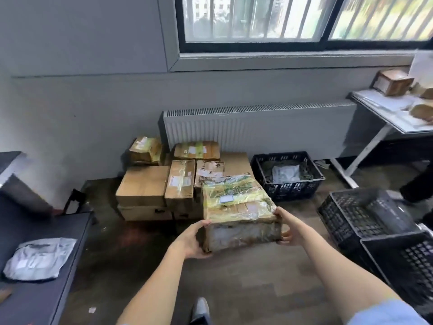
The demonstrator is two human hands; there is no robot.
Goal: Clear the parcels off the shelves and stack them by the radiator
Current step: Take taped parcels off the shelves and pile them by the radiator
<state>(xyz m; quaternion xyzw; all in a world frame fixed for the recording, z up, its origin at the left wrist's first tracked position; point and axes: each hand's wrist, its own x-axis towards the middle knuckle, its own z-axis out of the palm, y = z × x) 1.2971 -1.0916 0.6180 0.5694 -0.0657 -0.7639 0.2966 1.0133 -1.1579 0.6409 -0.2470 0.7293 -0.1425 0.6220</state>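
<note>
Two hands carry a taped parcel toward the stack of boxes by the radiator

The parcel (239, 212) hangs over the floor just in front of the stack (178, 184) below the radiator (257, 127); best lowered level onto a flat box, edges squared. Both arms reach forward, left hand (193, 240) and right hand (287, 227) each gripping a near corner, fingers curled round its ends

Taped cardboard parcel (239, 207) held level, apparently above stacked parcels (164, 184) by radiator (257, 127)
</note>
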